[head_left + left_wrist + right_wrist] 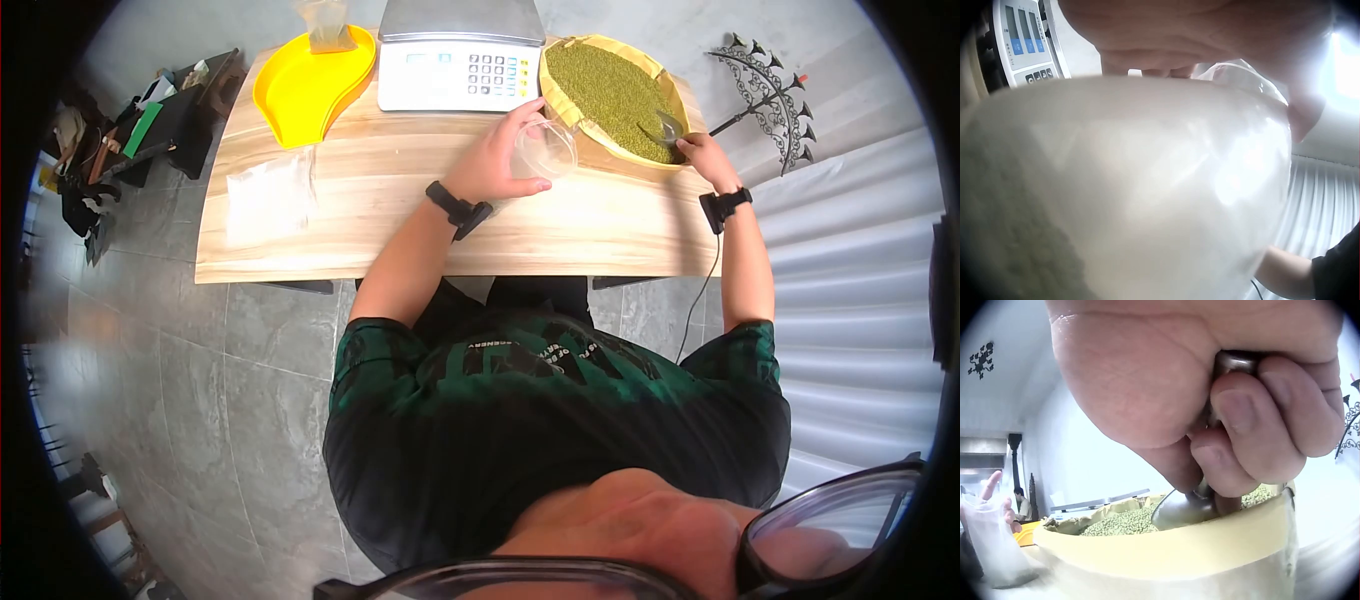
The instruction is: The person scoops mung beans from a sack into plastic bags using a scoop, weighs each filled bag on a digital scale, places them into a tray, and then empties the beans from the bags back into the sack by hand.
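My left hand (pixel 488 162) holds a clear plastic bag (pixel 545 152) by its rounded open mouth, thumb and fingers spread around the rim. Close up in the left wrist view, the bag (pixel 1147 181) looks translucent, with a blurred greenish patch at lower left. Over at the right, my right hand (pixel 708 162) grips the handle of a metal scoop (pixel 1182 509), fingers curled round it. The scoop's head dips into small green beans (pixel 610 95) near the rim of a round, yellow-edged container (pixel 1166 553). Part of the handle is hidden inside the fist.
A white digital scale (pixel 460 75) with a grey pan stands at the back middle. Left of it lies a yellow tray (pixel 305 85) with a small filled bag (pixel 328 30) at its back edge. Another clear bag (pixel 270 198) lies flat on the wooden table (pixel 380 215).
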{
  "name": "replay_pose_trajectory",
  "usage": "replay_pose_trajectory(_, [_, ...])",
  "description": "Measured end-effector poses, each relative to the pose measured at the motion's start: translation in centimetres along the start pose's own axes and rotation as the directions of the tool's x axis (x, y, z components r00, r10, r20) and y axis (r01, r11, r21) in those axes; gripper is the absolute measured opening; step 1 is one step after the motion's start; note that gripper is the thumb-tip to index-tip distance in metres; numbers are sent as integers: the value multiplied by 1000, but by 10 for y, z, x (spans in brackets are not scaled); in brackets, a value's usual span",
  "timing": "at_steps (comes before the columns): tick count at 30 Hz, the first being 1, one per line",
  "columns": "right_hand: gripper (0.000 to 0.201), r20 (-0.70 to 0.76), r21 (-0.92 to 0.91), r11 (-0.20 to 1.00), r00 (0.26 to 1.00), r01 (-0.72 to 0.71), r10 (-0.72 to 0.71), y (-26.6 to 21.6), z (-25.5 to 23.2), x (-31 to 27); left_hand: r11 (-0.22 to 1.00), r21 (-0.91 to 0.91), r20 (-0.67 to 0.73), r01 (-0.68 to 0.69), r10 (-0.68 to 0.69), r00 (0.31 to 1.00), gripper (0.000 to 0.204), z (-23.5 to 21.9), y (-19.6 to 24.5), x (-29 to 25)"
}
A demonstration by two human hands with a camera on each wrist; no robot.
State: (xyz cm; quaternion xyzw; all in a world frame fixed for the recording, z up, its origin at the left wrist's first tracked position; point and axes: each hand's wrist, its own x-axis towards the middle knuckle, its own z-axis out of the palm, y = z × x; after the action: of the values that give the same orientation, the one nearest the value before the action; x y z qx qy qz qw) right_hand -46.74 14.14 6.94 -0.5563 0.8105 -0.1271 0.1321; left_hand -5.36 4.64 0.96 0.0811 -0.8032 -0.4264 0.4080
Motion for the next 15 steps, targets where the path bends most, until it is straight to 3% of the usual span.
replay_pose_trajectory(3, [33,-46,41,999,999,-8,10,0,2,-24,1000,-4,1,1,-1,1000,104,1,1,0])
replay_pose_trajectory(5, [30,-128,190,981,990,-40,65,-9,6,-39,1000,-13,-2,-2,2,1000,104,3,1,0])
replay_pose_trajectory(6, [26,-162,323,946,985,3,52,11,19,-31,1000,6,11,0,0,1000,104,3,2,0])
replay_pose_trajectory(7, [26,-165,323,946,985,-1,57,14,25,-30,1000,24,26,3,-3,1000,104,3,2,1])
replay_pose_trajectory(10, [26,-366,378,919,930,115,34,17,42,-27,997,70,-15,-42,43,999,100,5,-3,0])
replay_pose_trajectory(15, [29,-371,463,879,926,115,74,10,41,-29,998,54,-38,-36,38,999,100,4,-9,0])
